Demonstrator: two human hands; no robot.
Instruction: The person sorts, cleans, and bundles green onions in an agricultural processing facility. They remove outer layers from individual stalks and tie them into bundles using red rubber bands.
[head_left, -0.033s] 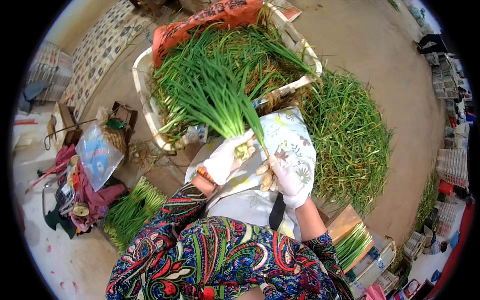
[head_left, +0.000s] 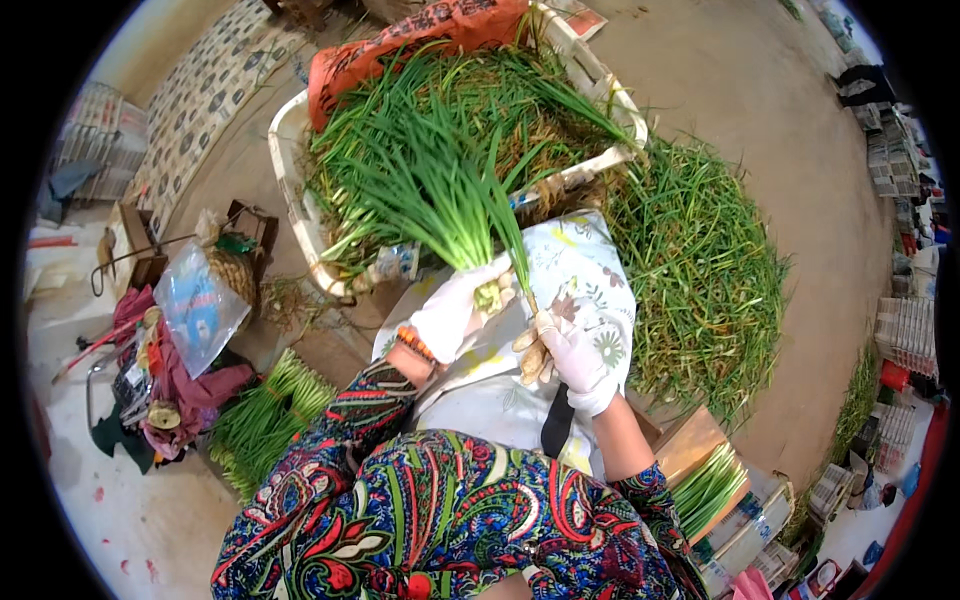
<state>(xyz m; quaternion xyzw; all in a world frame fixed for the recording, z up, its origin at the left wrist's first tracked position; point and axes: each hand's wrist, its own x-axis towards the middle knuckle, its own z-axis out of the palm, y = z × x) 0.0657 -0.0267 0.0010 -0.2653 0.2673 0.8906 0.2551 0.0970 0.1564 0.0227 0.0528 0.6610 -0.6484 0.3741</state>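
Note:
My left hand (head_left: 450, 312), in a white glove, grips a thick bunch of green onions (head_left: 440, 195) by its white base, leaves fanning up and left. My right hand (head_left: 575, 355), also gloved, pinches a single green onion stalk (head_left: 515, 250) just beside the bunch, with a muddy root clump (head_left: 530, 358) under its fingers. Both hands hover over a floral white cloth (head_left: 585, 270) on my lap. Right behind them stands a white tub (head_left: 290, 190) heaped with green onions.
A big loose pile of greens (head_left: 700, 270) lies on the floor to the right. An orange sack (head_left: 410, 40) drapes over the tub's far rim. Bundled onions (head_left: 265, 415) lie lower left, beside a plastic bag (head_left: 195, 300) and clutter. Boxes with more onions (head_left: 715, 490) sit lower right.

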